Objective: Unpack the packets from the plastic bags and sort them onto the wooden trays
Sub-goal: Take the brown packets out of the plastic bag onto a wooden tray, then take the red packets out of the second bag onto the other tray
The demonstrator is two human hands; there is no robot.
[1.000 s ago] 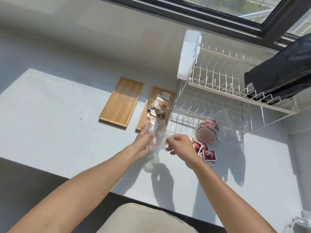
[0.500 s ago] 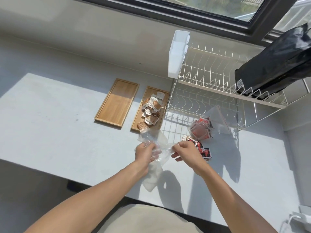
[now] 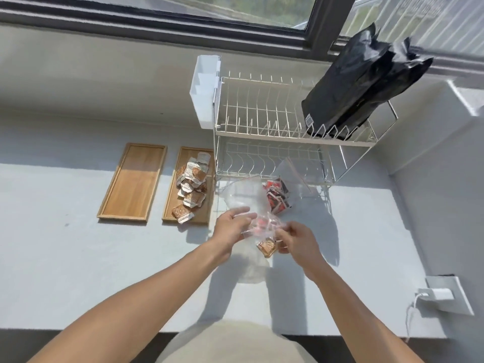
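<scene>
Both hands' fingers [image 3: 237, 214] pinch one crinkly clear plastic bag [image 3: 251, 205] above flat square packets [image 3: 267, 247].

Both bare forearms outstretched, left hand [image 3: 230, 226] and right hand [image 3: 297, 238] pinching, close together.

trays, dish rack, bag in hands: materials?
Trays: look like wood with a smooth, light-brown finish; grain lines visible.
Dish rack: thin wire, probably metal with a pale glossy coating.
Bag held by both hands: clear, thin plastic film; it crinkles, and the packets show through.
</scene>
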